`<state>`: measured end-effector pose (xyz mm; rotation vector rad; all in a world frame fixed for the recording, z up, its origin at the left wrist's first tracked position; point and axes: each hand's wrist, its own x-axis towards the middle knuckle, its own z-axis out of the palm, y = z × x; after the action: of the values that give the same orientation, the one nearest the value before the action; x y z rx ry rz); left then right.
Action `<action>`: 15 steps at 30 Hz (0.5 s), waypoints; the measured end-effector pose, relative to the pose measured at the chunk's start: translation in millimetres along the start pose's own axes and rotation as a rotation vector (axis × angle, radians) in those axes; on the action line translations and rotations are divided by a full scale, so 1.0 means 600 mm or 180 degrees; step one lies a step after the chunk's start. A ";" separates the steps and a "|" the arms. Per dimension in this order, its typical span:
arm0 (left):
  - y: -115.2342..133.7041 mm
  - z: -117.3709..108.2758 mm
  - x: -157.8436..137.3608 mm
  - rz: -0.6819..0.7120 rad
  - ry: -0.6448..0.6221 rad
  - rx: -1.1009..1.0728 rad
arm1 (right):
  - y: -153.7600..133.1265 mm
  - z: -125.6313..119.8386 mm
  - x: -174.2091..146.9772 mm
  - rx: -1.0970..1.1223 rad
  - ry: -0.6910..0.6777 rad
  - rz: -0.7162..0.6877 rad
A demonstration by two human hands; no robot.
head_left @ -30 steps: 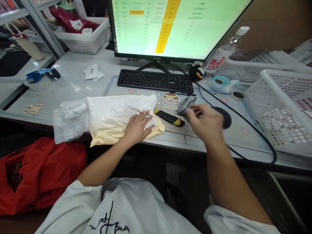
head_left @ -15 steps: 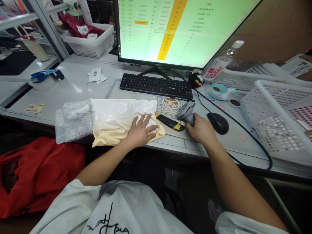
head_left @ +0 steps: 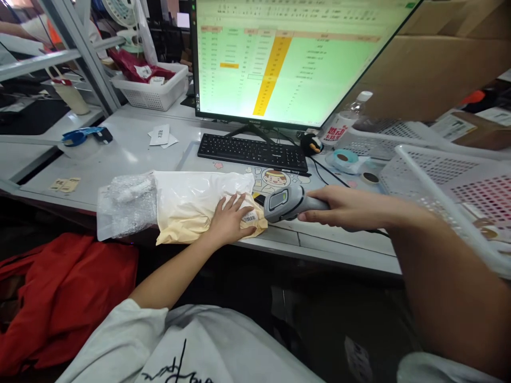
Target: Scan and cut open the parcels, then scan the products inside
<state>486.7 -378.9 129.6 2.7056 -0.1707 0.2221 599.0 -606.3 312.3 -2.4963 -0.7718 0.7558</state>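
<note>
My left hand (head_left: pixel 229 219) lies with spread fingers on the right part of a white and yellowish plastic mailer bag (head_left: pixel 187 194). A barcode label (head_left: pixel 250 216) shows just beside its fingers. My right hand (head_left: pixel 339 207) is wrapped round the handle of a grey barcode scanner (head_left: pixel 285 203), lifted above the desk with its head pointing left toward the label. Behind the scanner head, a black and yellow utility knife (head_left: pixel 258 199) is mostly hidden. Clear bubble wrap (head_left: pixel 130 205) touches the mailer's left end and hangs a little over the desk edge.
A keyboard (head_left: pixel 253 152) and a monitor (head_left: pixel 255 64) stand behind the mailer. To the right are white plastic baskets (head_left: pixel 439 186), a bottle (head_left: pixel 339 125) and tape rolls (head_left: pixel 345 158). Blue tape dispenser (head_left: pixel 82 136) and paper slips (head_left: pixel 159 135) lie left. A red bag (head_left: pixel 75 298) sits below the desk.
My right hand has picked the barcode scanner up off the desk and swung it left toward the mailer's label. My left hand stays on the mailer. The view has tilted up slightly.
</note>
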 end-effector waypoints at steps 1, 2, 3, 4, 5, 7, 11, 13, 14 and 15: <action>0.000 0.000 0.000 0.0008 -0.0001 0.0001 | -0.005 0.003 0.006 -0.0084 -0.0159 -0.0028; 0.000 0.000 0.001 0.0006 0.0005 -0.0001 | -0.008 0.005 0.011 -0.0208 -0.0373 -0.0034; 0.000 0.000 0.001 -0.0006 0.0016 -0.0007 | -0.009 0.006 0.016 -0.0329 -0.0566 -0.0030; 0.000 0.000 0.002 -0.0022 0.0026 -0.0017 | -0.010 0.006 0.020 -0.0390 -0.0585 -0.0050; 0.000 0.000 0.002 -0.0038 0.0038 -0.0029 | -0.010 0.006 0.022 -0.0435 -0.0577 -0.0071; 0.002 0.000 0.001 -0.0067 0.0075 -0.0052 | -0.009 0.005 0.022 -0.0439 -0.0528 -0.0131; 0.004 0.003 -0.002 -0.0101 0.0110 -0.0157 | 0.026 0.001 0.022 -0.0158 -0.0323 -0.0193; 0.003 0.006 -0.002 -0.0112 0.0090 -0.0263 | 0.068 -0.001 0.035 -0.0196 0.0031 -0.0105; 0.003 0.009 -0.001 -0.0117 0.0097 -0.0318 | 0.093 -0.001 0.045 -0.0315 0.0310 -0.0001; 0.002 0.011 0.000 -0.0114 0.0112 -0.0369 | 0.120 0.000 0.057 -0.0495 0.0688 0.0139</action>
<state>487.4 -382.7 124.4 2.5855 -0.1210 0.2415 650.5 -639.8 261.4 -2.6854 -0.7246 0.4439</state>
